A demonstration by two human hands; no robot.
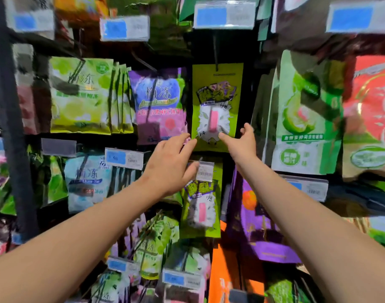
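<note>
A lime-green snack packet (216,101) hangs from a metal peg hook (215,52) in the middle of a shop display. Both my arms reach up toward its lower edge. My left hand (171,165) is at the packet's lower left corner with fingers stretched out, fingertips at or just touching the edge. My right hand (241,142) is at the lower right corner, thumb and fingers spread, holding nothing that I can see. A second packet of the same kind (201,206) hangs on the row below, partly behind my left hand.
Hanging bags surround it: a purple and blue bag (159,106) to the left, light-green bags (81,95) further left, a large green bag (305,119) and a red bag (370,110) on the right. Price tags (224,15) sit on hook ends. A dark upright post (10,119) stands left.
</note>
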